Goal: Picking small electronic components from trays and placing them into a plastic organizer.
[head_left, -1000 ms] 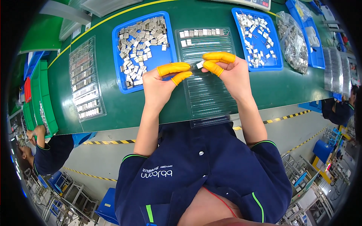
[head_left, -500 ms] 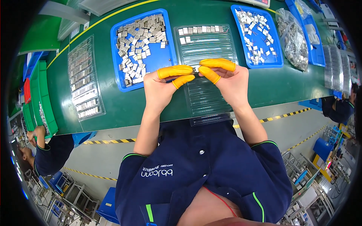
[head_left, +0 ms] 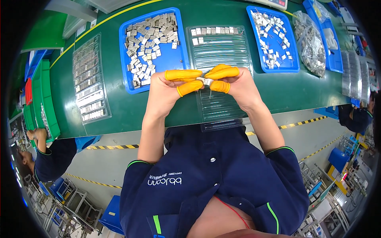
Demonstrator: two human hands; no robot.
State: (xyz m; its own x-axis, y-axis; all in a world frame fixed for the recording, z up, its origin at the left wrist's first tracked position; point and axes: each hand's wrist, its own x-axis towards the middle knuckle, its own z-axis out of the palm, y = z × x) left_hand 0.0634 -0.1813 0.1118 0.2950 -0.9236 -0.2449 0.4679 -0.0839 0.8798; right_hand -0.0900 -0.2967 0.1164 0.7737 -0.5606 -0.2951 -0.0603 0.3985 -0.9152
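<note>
My left hand [head_left: 166, 90] and my right hand [head_left: 241, 88], both in yellow finger cots, meet over the ribbed clear plastic tray [head_left: 222, 105]. Between their fingertips they pinch a small white and metallic connector [head_left: 205, 81]; thin pins or wires hang below it. Fingers cover part of the piece, so how its parts join cannot be told. Small metal connector shells [head_left: 214, 30] fill the tray's far row, with two more in the row below. Left of my hands, a blue tray [head_left: 171, 60] holds a heap of metal shells. To the right, another blue tray [head_left: 274, 41] holds white pieces with thin leads.
A filled clear tray [head_left: 89, 79] lies at the left of the green table [head_left: 127, 113]. Bagged metal parts [head_left: 311, 51] sit at the right, near stacked clear trays [head_left: 354, 75]. A co-worker's hands [head_left: 37, 135] are at a green bin [head_left: 49, 103] on the far left.
The connector has come into clearer view between my fingertips, turned and slightly nearer to me. My right hand has shifted a little to the left, its thumb lower.
</note>
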